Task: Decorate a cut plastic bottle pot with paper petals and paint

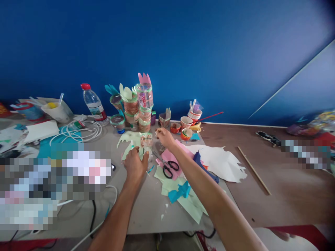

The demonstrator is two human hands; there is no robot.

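Observation:
My left hand (pixel 136 162) is low over the table, thumb and fingers apart, beside a clear plastic container (pixel 146 140) with a printed wrapper. A small white and teal stick (pixel 132 143) shows just past its fingertips. My right hand (pixel 165 137) has its fingers pinched together to the right of the container; what they hold, if anything, is too small to make out. Black-handled scissors (pixel 171 169) lie between my forearms on pink paper (pixel 163 155). Pale green paper (pixel 128 139) lies behind my left hand.
Decorated plastic cups (pixel 145 101) stand stacked against the blue wall, near a red-capped bottle (pixel 94 104). Paper cups (pixel 186 122) stand right of them. A blue glue gun (pixel 205 167), white paper (pixel 222 162) and a wooden stick (pixel 253 170) lie rightward. White cable (pixel 91 130) coils at left.

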